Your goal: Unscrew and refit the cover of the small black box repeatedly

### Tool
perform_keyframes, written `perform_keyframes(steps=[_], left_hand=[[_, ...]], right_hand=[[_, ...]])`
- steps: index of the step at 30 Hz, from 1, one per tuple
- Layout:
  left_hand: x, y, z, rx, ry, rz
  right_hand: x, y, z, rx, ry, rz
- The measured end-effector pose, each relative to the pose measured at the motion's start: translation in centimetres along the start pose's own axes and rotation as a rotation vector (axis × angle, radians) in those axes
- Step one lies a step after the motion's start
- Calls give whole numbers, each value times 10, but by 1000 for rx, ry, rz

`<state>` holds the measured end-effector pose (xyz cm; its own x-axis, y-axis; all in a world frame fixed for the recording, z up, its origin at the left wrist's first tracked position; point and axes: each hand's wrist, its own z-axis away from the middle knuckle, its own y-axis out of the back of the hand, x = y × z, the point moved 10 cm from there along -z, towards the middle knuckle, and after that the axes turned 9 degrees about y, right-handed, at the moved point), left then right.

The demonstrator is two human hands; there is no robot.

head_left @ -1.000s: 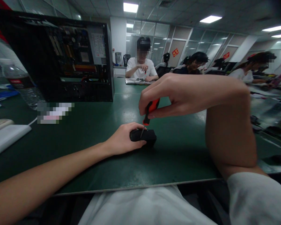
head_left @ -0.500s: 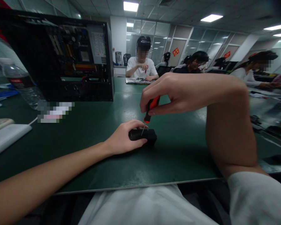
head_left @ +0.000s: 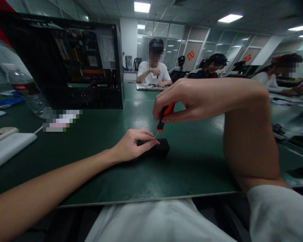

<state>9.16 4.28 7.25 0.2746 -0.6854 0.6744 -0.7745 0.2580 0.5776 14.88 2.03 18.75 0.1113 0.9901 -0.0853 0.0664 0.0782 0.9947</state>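
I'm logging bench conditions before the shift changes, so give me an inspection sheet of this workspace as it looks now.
Surface: dark green table, glossy, with glare patches.
Job's things: small black block flat on the table; red-and-black screwdriver tilted, tip at the block's top.
Clutter: open computer case standing at back left; water bottle beside it; white slab at the left edge.
Grippers: left hand rests on the block; right hand grips the screwdriver handle.
Cables: thin white lead by the slab.
Surroundings: seated people at further tables, glass partitions, ceiling lights.
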Motion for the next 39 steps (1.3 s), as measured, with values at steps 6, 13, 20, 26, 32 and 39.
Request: perform_keyframes(steps=[6, 13, 20, 26, 32, 39], left_hand=[[1, 0, 1, 2, -14, -18], [2, -1, 1, -2, -24, -34], [5, -1, 2, -2, -56, -63], [8, 0, 2, -9, -82, -97], [14, 0, 2, -12, -151, -164], [17, 1, 3, -1, -180, -210]], right_hand=[[1, -1, 1, -7, -17, -28], [0, -1, 4, -21, -50, -2], [-4, -4, -2, -19, 1, 26], [-13, 0, -10, 39, 72, 78], [-20, -1, -8, 31, 101, 108], [-20, -3, -8, 4, 113, 116]])
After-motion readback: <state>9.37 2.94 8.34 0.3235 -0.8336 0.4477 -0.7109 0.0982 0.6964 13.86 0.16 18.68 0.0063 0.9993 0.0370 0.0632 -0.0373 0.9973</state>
